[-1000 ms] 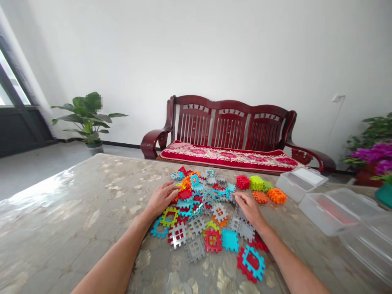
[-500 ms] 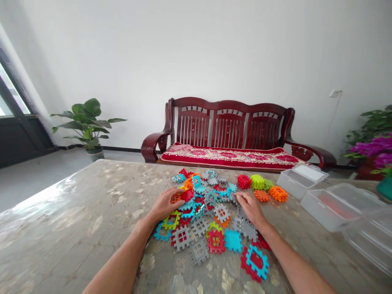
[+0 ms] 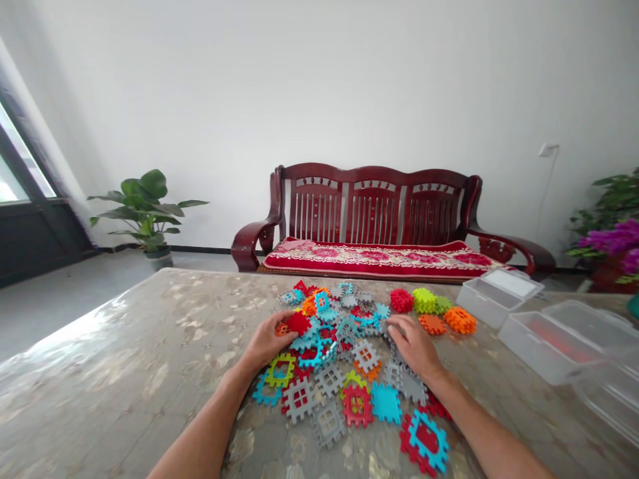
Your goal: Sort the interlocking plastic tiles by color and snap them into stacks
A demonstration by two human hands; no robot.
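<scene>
A heap of flat, toothed plastic tiles (image 3: 344,359) in red, teal, grey, orange and green lies spread on the marbled table (image 3: 124,372). My left hand (image 3: 267,342) rests at the heap's left side, its fingers curled round a red tile (image 3: 298,323). At the right side of the heap my right hand (image 3: 414,344) lies over grey tiles, fingers bent and fingertips on a grey piece. Small sorted stacks of red (image 3: 401,300), green (image 3: 424,301) and orange tiles (image 3: 460,320) stand just beyond my right hand.
Clear plastic boxes (image 3: 486,303) with lids stand at the right, a larger one (image 3: 546,339) nearer. A dark red wooden bench (image 3: 379,219) with a floral cushion stands behind the table. Potted plants (image 3: 144,206) flank the room; purple flowers (image 3: 616,239) are at far right.
My left hand has taken hold of a red tile at the heap's left edge. The right hand has stayed on the grey tiles. The view has tilted slightly.
</scene>
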